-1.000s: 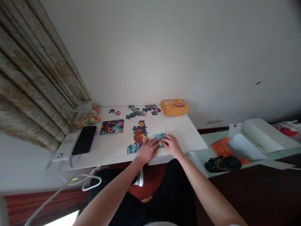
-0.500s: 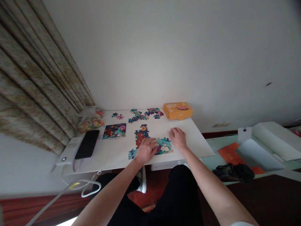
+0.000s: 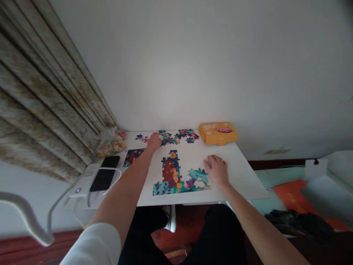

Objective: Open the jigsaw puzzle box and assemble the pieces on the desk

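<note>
Reaching into the loose puzzle pieces [image 3: 183, 136] with our left hand [image 3: 154, 142] (fingers curled, any grip hidden), we seem to be choosing a piece. Our open, empty right hand [image 3: 217, 170] rests beside the half-built puzzle [image 3: 172, 176] on the white table [image 3: 237, 169]; the next move calls for a piece that fits.

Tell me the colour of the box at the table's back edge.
The box is golden orange, best seen in the head view.
</note>
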A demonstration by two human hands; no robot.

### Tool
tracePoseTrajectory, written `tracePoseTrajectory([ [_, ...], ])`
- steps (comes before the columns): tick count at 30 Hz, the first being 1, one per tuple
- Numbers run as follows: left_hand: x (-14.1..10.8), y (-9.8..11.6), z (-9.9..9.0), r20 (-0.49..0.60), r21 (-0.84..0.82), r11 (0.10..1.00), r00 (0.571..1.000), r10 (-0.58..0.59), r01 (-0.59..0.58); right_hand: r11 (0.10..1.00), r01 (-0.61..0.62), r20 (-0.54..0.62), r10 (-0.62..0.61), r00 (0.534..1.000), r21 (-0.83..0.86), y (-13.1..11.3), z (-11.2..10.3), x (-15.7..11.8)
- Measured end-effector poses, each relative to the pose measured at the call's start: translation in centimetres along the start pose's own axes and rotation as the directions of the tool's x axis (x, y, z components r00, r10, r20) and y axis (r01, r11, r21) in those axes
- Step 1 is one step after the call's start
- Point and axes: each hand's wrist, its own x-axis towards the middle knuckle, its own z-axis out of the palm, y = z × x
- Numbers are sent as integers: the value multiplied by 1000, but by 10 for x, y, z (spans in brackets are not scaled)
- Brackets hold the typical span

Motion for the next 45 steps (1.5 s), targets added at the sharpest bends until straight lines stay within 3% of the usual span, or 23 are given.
tracePoseTrajectory([
  [9, 53, -20, 12, 92, 43, 994, 991, 94, -98, 1000, 7, -18, -7, 1000, -20, -1, 1, 0],
  [18, 65, -26, 4, 161, 97, 988, 981, 105, -121, 999, -42, 46, 41, 998, 24, -7, -5, 2],
  [24, 56, -21, -2, 77, 85, 992, 993, 87, -93, 999, -30, 25, 31, 999, -28, -8, -7, 2],
  [26, 44, -16, -2, -19, 39, 997, 997, 71, -70, 999, -32, 30, 34, 999, -40, -9, -9, 2],
  [29, 13, 0, 5, -233, -167, 983, 972, 40, -81, 998, -36, 40, 38, 998, -47, -9, -10, 2],
  [33, -52, 34, 24, -416, -394, 879, 905, 90, -268, 999, -24, 17, 24, 1000, -28, -7, -8, 2],
  [39, -157, 72, 35, -398, -439, 811, 893, 211, -387, 998, 3, -31, -1, 1000, 59, -2, -6, 1],
  [45, -213, 82, 29, -320, -370, 826, 893, 317, -426, 949, 24, -102, 9, 995, 316, 6, -5, 0],
])
